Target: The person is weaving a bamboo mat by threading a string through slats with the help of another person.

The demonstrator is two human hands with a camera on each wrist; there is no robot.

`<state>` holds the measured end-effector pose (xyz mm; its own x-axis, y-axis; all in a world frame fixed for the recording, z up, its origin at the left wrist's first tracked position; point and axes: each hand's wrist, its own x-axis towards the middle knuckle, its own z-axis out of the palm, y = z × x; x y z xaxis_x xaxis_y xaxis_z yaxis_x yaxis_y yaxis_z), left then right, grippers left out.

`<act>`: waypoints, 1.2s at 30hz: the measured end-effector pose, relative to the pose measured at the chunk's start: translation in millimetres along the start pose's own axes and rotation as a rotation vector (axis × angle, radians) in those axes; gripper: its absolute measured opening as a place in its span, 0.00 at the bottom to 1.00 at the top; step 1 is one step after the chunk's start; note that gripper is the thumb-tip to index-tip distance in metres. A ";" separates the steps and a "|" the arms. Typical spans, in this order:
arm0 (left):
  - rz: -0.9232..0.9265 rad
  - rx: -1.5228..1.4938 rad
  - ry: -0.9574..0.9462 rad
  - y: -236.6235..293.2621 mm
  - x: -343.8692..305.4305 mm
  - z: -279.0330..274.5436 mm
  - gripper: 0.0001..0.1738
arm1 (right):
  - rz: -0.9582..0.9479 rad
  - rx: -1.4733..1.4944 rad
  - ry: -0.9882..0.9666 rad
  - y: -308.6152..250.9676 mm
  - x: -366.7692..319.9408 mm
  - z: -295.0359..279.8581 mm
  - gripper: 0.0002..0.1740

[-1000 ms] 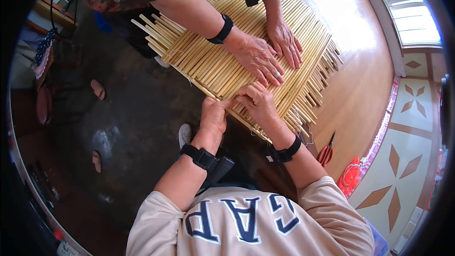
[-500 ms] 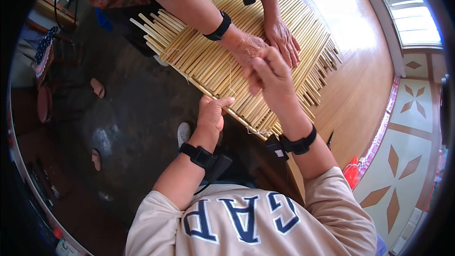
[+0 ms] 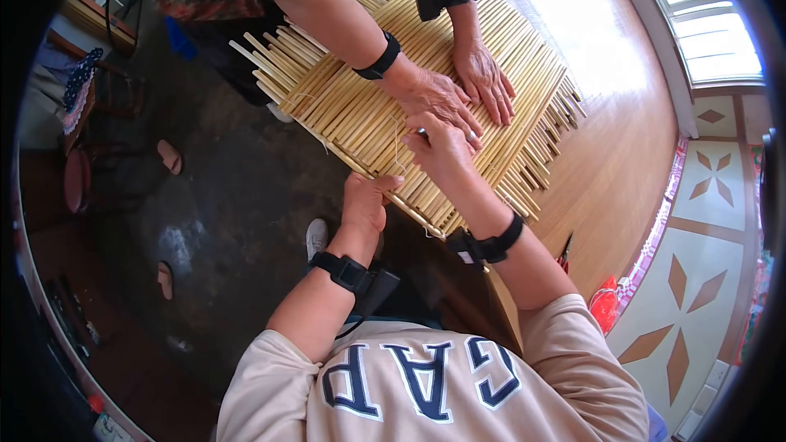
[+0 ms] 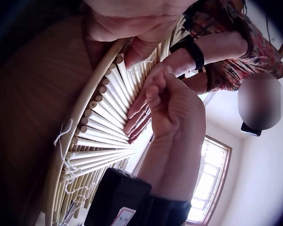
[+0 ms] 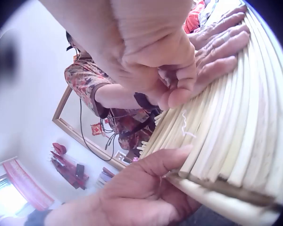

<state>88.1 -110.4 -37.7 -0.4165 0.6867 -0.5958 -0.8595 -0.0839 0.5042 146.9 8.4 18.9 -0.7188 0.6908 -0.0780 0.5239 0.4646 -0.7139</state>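
A mat of pale, thin sticks (image 3: 352, 110) lies in front of me, with a rounded strip (image 4: 80, 96) along its near edge. My left hand (image 3: 364, 203) grips that edge, its thumb on top. Over the mat, my right hand (image 3: 444, 150) has its fingers curled, thumb and forefinger pinched together. A white string (image 5: 184, 123) runs across the sticks up to those fingertips, where a small dark, shiny bit shows in the head view. Another person's two hands (image 3: 485, 82) rest flat on the sticks, one right beside my right hand.
The mat lies over a brown wooden tabletop (image 3: 589, 147). Red-handled scissors (image 3: 564, 255) and a red plastic bag (image 3: 604, 304) are on the right. Slippers (image 3: 169, 155) and a stool (image 3: 77, 180) stand on the dark floor at left. Loose string ends (image 4: 63, 134) hang at the mat's edge.
My right hand rose from beside the left thumb, swung up and right over the mat, then came back down and left. The string came into view; my left hand stayed at the edge.
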 end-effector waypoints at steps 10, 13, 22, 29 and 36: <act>0.023 0.025 0.008 -7.9 5.7 -5.1 0.26 | 0.280 -0.559 -0.061 -15.0 19.8 30.7 0.12; 0.079 0.028 0.025 -9.1 7.7 -5.2 0.25 | -0.064 -0.462 0.191 -11.7 3.3 20.9 0.07; 0.010 0.008 -0.002 -7.7 7.1 -6.2 0.20 | -0.142 0.525 0.055 -62.2 -26.6 -50.5 0.03; -0.001 -0.005 -0.037 -8.3 9.9 -8.7 0.19 | -0.534 0.104 0.278 -135.6 -77.4 -169.3 0.01; -0.007 0.032 -0.019 -9.4 12.3 -11.1 0.18 | -0.732 0.158 0.722 -166.2 -120.6 -283.7 0.04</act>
<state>87.7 -109.2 -56.8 -0.4047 0.7008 -0.5875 -0.8523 -0.0563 0.5200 276.1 5.1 344.4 -0.3649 0.4602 0.8093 -0.0338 0.8621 -0.5055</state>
